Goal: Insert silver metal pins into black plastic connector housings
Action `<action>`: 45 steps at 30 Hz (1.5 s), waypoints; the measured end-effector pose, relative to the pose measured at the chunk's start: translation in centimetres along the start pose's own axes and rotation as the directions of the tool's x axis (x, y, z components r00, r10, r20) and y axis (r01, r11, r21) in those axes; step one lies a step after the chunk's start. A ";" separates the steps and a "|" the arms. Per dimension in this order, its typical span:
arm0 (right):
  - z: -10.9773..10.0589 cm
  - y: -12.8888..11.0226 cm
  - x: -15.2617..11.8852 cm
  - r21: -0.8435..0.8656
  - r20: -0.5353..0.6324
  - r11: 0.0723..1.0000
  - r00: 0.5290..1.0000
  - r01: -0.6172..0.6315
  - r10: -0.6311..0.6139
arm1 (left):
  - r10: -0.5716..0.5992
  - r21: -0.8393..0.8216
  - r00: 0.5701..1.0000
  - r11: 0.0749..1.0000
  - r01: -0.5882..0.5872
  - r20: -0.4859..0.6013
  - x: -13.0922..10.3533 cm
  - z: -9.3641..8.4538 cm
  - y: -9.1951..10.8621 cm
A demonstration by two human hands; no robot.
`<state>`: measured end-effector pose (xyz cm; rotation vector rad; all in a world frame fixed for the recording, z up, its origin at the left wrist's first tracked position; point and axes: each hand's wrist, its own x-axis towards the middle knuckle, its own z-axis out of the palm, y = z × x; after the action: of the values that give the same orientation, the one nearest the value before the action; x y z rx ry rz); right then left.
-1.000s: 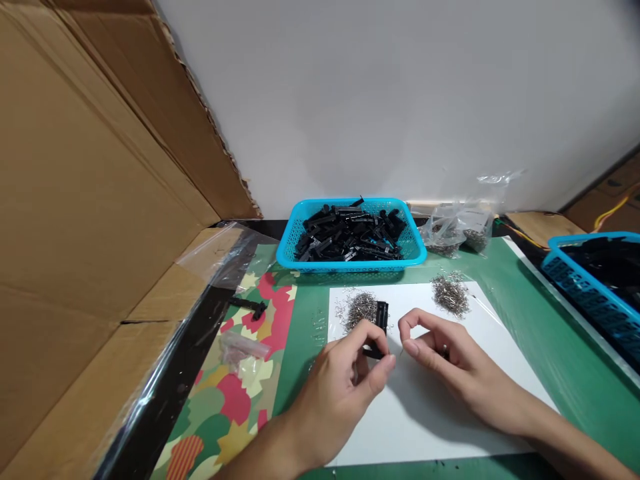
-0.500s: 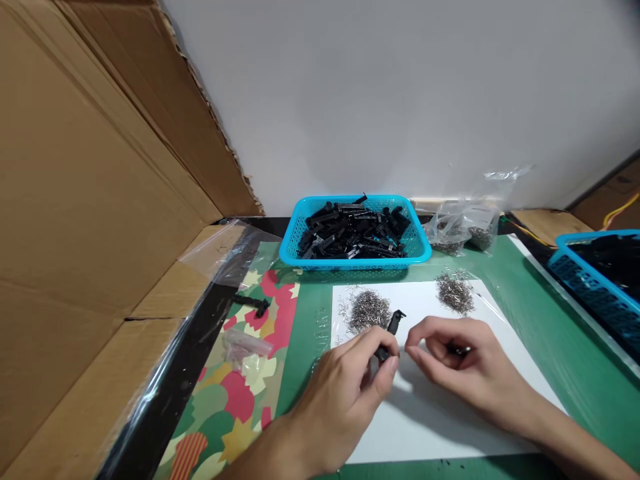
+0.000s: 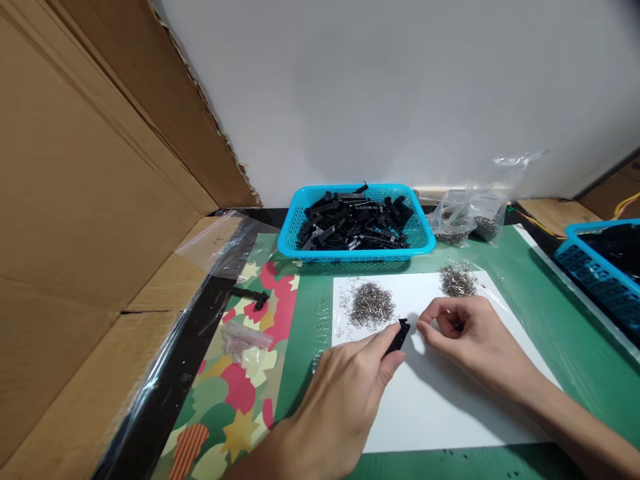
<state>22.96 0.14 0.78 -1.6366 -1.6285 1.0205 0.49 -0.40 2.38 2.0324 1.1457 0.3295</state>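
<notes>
My left hand (image 3: 353, 387) is closed on a small black plastic part (image 3: 399, 335), whose far end sticks out past the fingertips over the white sheet (image 3: 425, 407). To its right, my right hand (image 3: 465, 333) is pinched, thumb against forefinger; whatever lies between the tips is too small to make out. Something dark shows within its curled fingers. A pile of tiny metal springs or bent wires (image 3: 371, 305) lies on the sheet just beyond my left hand. Another such pile (image 3: 457, 279) sits beyond my right hand.
A blue basket (image 3: 356, 255) of black plastic parts stands at the back, beside clear bags (image 3: 455, 223) of metal pieces. Another blue basket (image 3: 590, 263) is at the right. One loose black part (image 3: 253, 297) and a small plastic bag (image 3: 247, 340) lie left. Cardboard (image 3: 100, 167) walls the left side.
The black part in my left hand has turned, and less of it sticks out. My right hand, still pinched, has shifted slightly up and to the right.
</notes>
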 end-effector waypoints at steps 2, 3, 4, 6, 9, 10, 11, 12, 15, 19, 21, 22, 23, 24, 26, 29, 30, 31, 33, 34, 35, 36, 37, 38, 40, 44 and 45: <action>0.0 0.0 0.1 0.001 0.012 1.000 1.000 -0.003 0.003 | 0.031 -0.006 0.999 1.000 -0.031 0.012 0.0 0.1 -0.1; -0.1 0.0 0.1 -0.003 0.017 1.000 1.000 -0.002 0.002 | 0.042 -0.007 0.999 0.999 -0.042 0.014 0.0 0.3 -0.2; -0.1 0.0 0.1 -0.010 0.022 1.000 1.000 0.002 -0.002 | 0.052 -0.004 0.999 0.999 -0.052 0.012 0.0 0.4 -0.3; -0.1 0.0 0.0 -0.040 0.030 0.999 0.999 0.024 -0.023 | 0.075 0.014 0.997 0.997 -0.075 -0.004 -0.1 0.7 -0.5; 0.0 0.0 -0.1 -0.097 0.031 0.992 0.997 0.080 -0.078 | 0.113 0.038 0.993 0.993 -0.111 -0.039 -0.2 0.8 -0.7; 0.1 0.1 -0.2 -0.111 0.030 0.989 0.995 0.096 -0.093 | 0.120 0.042 0.992 0.992 -0.118 -0.041 -0.1 0.8 -0.7; 0.1 0.1 -0.3 -0.122 0.029 0.986 0.994 0.110 -0.107 | 0.124 0.044 0.992 0.992 -0.122 -0.039 -0.1 0.8 -0.6; 0.1 0.2 -0.4 -0.131 0.027 0.984 0.992 0.123 -0.121 | 0.126 0.045 0.991 0.991 -0.124 -0.037 -0.1 0.7 -0.6; 0.2 0.4 -0.6 -0.158 0.033 0.972 0.985 0.172 -0.168 | 0.122 0.056 0.992 0.991 -0.120 -0.033 -0.1 0.5 -0.4; 0.2 0.6 -0.9 -0.191 0.035 0.953 0.972 0.233 -0.231 | 0.120 0.073 0.992 0.990 -0.117 -0.030 -0.2 0.5 -0.4; 0.3 0.5 -0.9 -0.194 0.041 0.947 0.967 0.256 -0.252 | 0.125 0.083 0.992 0.989 -0.123 -0.029 -0.2 0.6 -0.5; 0.3 0.4 -0.9 -0.190 0.048 0.946 0.965 0.263 -0.259 | 0.127 0.089 0.991 0.988 -0.124 -0.029 -0.2 0.6 -0.5; 0.3 0.3 -0.8 -0.183 0.054 0.946 0.963 0.269 -0.263 | 0.128 0.096 0.991 0.987 -0.125 -0.029 -0.1 0.7 -0.6; 0.3 0.2 -0.8 -0.174 0.059 0.947 0.963 0.270 -0.263 | 0.130 0.102 0.991 0.987 -0.126 -0.030 -0.1 0.7 -0.6; 0.3 -0.1 -0.7 -0.157 0.073 0.953 0.966 0.257 -0.249 | 0.134 0.107 0.991 0.986 -0.130 -0.027 0.0 0.9 -0.7; -0.1 -0.3 -0.5 -0.156 0.091 0.959 0.971 0.235 -0.223 | 0.140 0.116 0.990 0.984 -0.136 -0.031 0.0 1.0 -0.8; -0.3 -0.3 -0.4 -0.163 0.104 0.959 0.971 0.231 -0.216 | 0.140 0.114 0.990 0.984 -0.135 -0.031 0.0 1.0 -0.8; -0.5 -0.2 -0.4 -0.172 0.119 0.958 0.970 0.231 -0.212 | 0.137 0.108 0.990 0.985 -0.133 -0.028 0.0 0.9 -0.8; -0.9 0.1 -0.3 -0.189 0.133 0.955 0.969 0.230 -0.207 | 0.133 0.092 0.991 0.987 -0.131 -0.016 0.0 0.8 -0.7; -1.1 0.3 -0.4 -0.191 0.122 0.955 0.971 0.227 -0.206 | 0.134 0.087 0.991 0.987 -0.132 -0.007 0.0 0.7 -0.7; -1.2 0.5 -0.4 -0.179 0.093 0.959 0.974 0.222 -0.208 | 0.137 0.088 0.991 0.987 -0.137 0.001 0.1 0.6 -0.6; -1.2 0.6 -0.5 -0.146 0.044 0.967 0.978 0.208 -0.204 | 0.144 0.095 0.990 0.985 -0.144 0.008 0.1 0.5 -0.6; -1.1 0.8 -0.5 -0.081 -0.018 0.978 0.981 0.192 -0.194 | 0.152 0.106 0.988 0.983 -0.153 0.015 0.1 0.5 -0.5; -1.0 0.8 -0.5 0.022 -0.080 0.984 0.981 0.179 -0.176 | 0.163 0.118 0.986 0.979 -0.165 0.023 0.1 0.4 -0.5; -0.7 0.8 -0.5 0.294 -0.146 0.943 0.982 0.156 -0.116 | 0.192 0.139 0.981 0.971 -0.195 0.034 0.1 0.4 -0.4; -0.3 0.2 -0.4 0.595 -0.144 0.784 0.983 0.177 -0.112 | 0.252 0.156 0.965 0.953 -0.260 0.068 0.0 0.4 -0.2; -0.2 0.1 -0.5 0.586 -0.164 0.787 0.979 0.194 -0.119 | 0.262 0.158 0.962 0.950 -0.271 0.072 0.0 0.5 -0.2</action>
<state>23.23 -0.29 0.91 -1.0851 -1.1631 1.1738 0.64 -0.58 1.89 2.3368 0.8924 0.3224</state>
